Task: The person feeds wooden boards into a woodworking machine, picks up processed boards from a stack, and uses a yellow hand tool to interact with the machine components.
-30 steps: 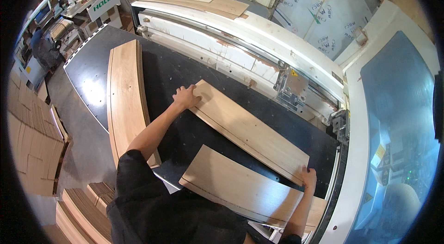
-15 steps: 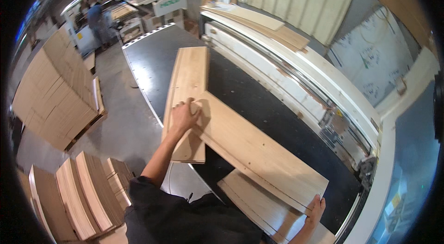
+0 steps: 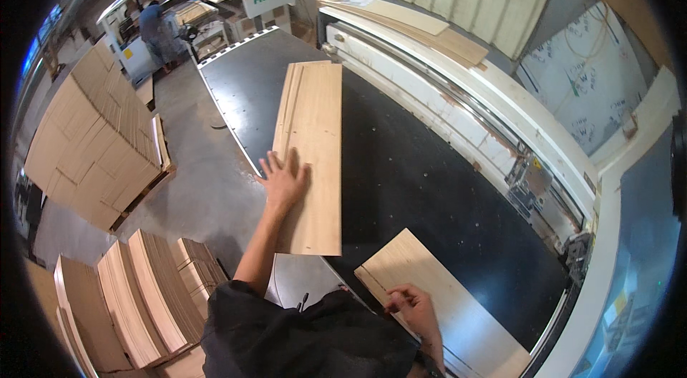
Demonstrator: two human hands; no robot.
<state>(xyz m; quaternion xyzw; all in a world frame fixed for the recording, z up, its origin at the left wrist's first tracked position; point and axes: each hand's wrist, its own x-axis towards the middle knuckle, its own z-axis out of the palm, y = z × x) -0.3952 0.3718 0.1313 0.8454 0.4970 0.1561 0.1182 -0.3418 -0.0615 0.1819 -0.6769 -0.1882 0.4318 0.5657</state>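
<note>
My left hand (image 3: 284, 181) lies with spread fingers on a long, pale wooden board (image 3: 318, 113) with a groove along its left side. This board rests lengthwise on the black machine table (image 3: 429, 192), near the table's left edge. Nearer to me, a second wooden board (image 3: 458, 306) lies at a slant. Over its left side is my right hand (image 3: 416, 312), its fingers curled in and nothing visible in them. Whether those fingertips touch the board, I cannot tell.
A white machine beam (image 3: 429, 77) runs along the table's far right side, with thin panels (image 3: 408, 20) on top. Stacked boards (image 3: 143, 299) stand at the lower left, and a tall stack of brown panels (image 3: 93, 134) behind them. Another person (image 3: 154, 31) stands at the far left.
The board that both hands held at a slant now lies in line on the left, over where another board lay. My right hand has left its end and moved left, over the nearer board.
</note>
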